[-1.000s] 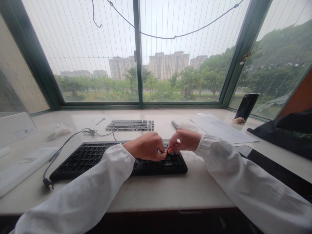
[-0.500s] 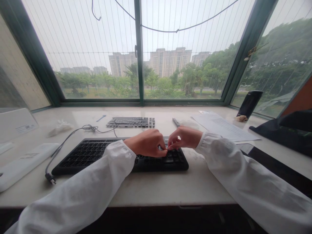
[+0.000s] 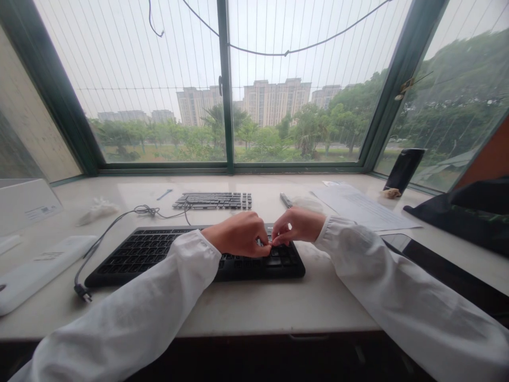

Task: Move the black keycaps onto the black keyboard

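A black keyboard (image 3: 258, 273) lies on the white counter, many of its left key positions showing as bare sockets. Over its right end, my left hand (image 3: 238, 234) is closed in a pinch, thumb and forefinger low against the keys. My right hand (image 3: 299, 225) pinches from the other side, its fingertips meeting those of the left. Anything between the fingertips is too small to make out. Behind the keyboard, loose keycaps (image 3: 214, 200) are laid out in rows. A grey cable (image 3: 119, 216) curls to the left and ends in a plug (image 3: 82, 292).
White boxes (image 3: 43, 270) stand at the left, near a crumpled white wad (image 3: 97, 210) and a thin blue stick (image 3: 164, 194). On the right lie paper sheets (image 3: 353, 207), a dark tablet-like slab (image 3: 433, 270), a black upright object (image 3: 404, 168) and dark cloth (image 3: 469, 212).
Both hands stay pinched at the same part of the keyboard, with only slight finger movement. The view has shifted a little.
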Action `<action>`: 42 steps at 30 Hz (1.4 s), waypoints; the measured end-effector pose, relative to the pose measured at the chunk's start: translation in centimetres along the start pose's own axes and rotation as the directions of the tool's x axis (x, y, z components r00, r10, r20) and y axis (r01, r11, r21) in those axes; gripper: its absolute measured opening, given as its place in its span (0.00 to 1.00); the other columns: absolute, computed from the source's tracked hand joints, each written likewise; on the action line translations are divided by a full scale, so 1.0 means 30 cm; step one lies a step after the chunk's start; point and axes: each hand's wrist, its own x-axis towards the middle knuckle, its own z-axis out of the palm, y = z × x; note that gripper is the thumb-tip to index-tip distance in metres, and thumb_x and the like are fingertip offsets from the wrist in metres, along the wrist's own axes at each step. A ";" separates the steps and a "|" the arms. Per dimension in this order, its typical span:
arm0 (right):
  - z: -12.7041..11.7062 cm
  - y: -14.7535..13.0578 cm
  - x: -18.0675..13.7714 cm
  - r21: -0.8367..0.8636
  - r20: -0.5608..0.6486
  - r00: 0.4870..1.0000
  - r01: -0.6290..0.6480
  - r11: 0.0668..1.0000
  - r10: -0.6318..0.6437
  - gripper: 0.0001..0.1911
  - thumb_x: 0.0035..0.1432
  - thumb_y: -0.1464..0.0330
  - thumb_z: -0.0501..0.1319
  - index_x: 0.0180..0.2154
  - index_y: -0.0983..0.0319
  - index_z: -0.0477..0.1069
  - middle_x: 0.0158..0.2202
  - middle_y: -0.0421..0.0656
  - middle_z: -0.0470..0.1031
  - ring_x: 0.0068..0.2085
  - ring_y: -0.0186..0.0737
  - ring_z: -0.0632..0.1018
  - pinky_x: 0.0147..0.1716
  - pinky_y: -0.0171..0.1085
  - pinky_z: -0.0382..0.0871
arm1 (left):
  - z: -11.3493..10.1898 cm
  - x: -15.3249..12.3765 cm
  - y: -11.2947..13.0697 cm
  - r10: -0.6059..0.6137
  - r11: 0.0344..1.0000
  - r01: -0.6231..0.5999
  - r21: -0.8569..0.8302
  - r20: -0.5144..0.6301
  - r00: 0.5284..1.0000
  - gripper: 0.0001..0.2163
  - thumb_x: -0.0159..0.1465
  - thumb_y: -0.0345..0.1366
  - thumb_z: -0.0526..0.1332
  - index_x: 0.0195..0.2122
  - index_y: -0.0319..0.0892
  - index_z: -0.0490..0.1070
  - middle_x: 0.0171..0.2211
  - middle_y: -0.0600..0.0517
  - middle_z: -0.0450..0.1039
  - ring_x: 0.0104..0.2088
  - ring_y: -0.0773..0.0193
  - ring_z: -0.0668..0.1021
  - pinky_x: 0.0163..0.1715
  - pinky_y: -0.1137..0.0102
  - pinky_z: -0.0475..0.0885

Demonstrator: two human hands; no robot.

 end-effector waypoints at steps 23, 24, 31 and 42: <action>0.002 -0.013 0.011 -0.077 0.013 1.000 -0.017 0.997 0.018 0.15 0.49 0.58 0.63 0.30 0.62 0.79 0.18 0.38 0.73 0.23 0.31 0.72 0.27 0.29 0.64 | -0.019 0.014 0.023 0.014 0.997 -0.019 0.069 0.072 0.997 0.13 0.57 0.37 0.58 0.18 0.39 0.74 0.12 0.56 0.61 0.15 0.74 0.51 0.17 0.72 0.50; 0.003 -0.014 0.011 -0.081 0.012 1.000 -0.015 0.997 0.016 0.14 0.49 0.58 0.63 0.30 0.62 0.80 0.18 0.38 0.73 0.23 0.31 0.72 0.26 0.29 0.64 | -0.019 0.014 0.023 0.009 0.998 -0.014 0.066 0.071 0.997 0.12 0.57 0.37 0.58 0.18 0.39 0.74 0.12 0.56 0.61 0.15 0.74 0.50 0.17 0.72 0.50; 0.001 -0.014 0.012 -0.108 0.021 1.000 -0.004 0.994 0.007 0.14 0.50 0.59 0.63 0.31 0.62 0.79 0.18 0.39 0.73 0.23 0.31 0.72 0.26 0.29 0.63 | -0.019 0.016 0.019 0.006 0.999 -0.009 0.032 0.088 0.996 0.12 0.56 0.37 0.58 0.19 0.39 0.75 0.12 0.57 0.60 0.16 0.74 0.49 0.17 0.73 0.49; 0.001 -0.005 -0.002 -0.156 -0.011 0.997 0.068 0.985 -0.071 0.11 0.52 0.60 0.63 0.32 0.60 0.79 0.19 0.38 0.74 0.23 0.31 0.72 0.28 0.30 0.64 | 0.004 0.001 -0.014 0.049 0.998 -0.049 -0.038 0.014 0.999 0.12 0.58 0.36 0.58 0.21 0.40 0.76 0.12 0.56 0.64 0.16 0.74 0.54 0.19 0.76 0.53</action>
